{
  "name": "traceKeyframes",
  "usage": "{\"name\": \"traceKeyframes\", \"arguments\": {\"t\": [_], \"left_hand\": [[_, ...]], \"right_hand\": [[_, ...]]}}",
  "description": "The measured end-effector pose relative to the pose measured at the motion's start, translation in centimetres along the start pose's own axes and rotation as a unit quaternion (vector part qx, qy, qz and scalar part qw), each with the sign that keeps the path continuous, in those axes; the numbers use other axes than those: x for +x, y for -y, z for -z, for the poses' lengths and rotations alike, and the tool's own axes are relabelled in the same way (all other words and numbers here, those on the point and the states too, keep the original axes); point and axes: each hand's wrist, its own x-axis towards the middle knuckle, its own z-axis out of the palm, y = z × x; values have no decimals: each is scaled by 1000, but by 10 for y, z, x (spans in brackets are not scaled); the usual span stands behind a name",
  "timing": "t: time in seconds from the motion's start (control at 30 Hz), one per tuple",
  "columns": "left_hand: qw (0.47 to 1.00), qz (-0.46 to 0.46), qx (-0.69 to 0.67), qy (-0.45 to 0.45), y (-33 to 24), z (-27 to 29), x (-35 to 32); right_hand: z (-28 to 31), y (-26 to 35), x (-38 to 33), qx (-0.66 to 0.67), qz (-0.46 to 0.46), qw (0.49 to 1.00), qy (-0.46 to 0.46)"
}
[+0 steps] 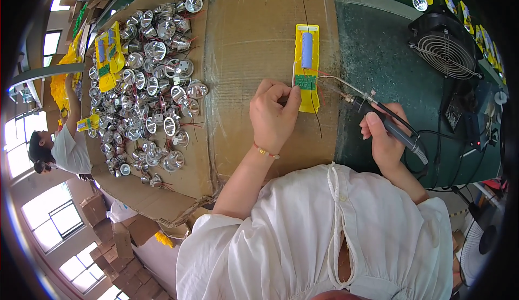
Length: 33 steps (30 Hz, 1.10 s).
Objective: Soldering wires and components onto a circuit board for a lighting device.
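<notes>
A yellow plastic housing [308, 101] lies lengthwise on the cardboard before me. It carries a blue cylindrical battery cell [307, 51] and a green circuit board [304, 82], with thin dark wires running past both ends. My left hand [275, 108] is closed, thumb and forefinger pinched at the board's left edge; what lies between the fingertips is too small to make out. My right hand [387, 135] grips a soldering iron [397, 132] with a thin feed tube [351, 86] alongside it. The tip points at the board's right side, near a faint wisp of smoke.
To the left stands a cardboard box [157, 202] of shiny reflector cups [154, 84], with more yellow housings [110, 57] on top. A black fan [444, 43] and a soldering station [476, 124] with cables sit at right. Another person [70, 148] works at far left.
</notes>
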Motion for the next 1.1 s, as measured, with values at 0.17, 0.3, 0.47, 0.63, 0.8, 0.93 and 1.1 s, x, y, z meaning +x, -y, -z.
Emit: {"name": "traceKeyframes", "arguments": {"t": [0.17,0.3,0.47,0.63,0.8,0.93,1.1], "left_hand": [[1000,-28,-9,7,-4,3,0],[993,22,-116,-16,1,10,-11],[997,-32,-50,55,-1,11,-6],[997,-46,-7,56,2,6,-6],[998,-51,9,47,2,5,-5],[998,-42,-2,54,2,5,-5],[998,-42,-4,56,2,7,-5]], "right_hand": [[3,1,-2,10,-9,1000,-6],[2,5,-3,-6,-4,1000,9],[0,1,-4,-40,3,999,24],[-6,-2,-2,-96,39,994,32],[-8,-2,0,-102,39,993,37],[-11,-2,1,-65,3,998,19],[-15,0,0,-45,-4,999,16]]}}
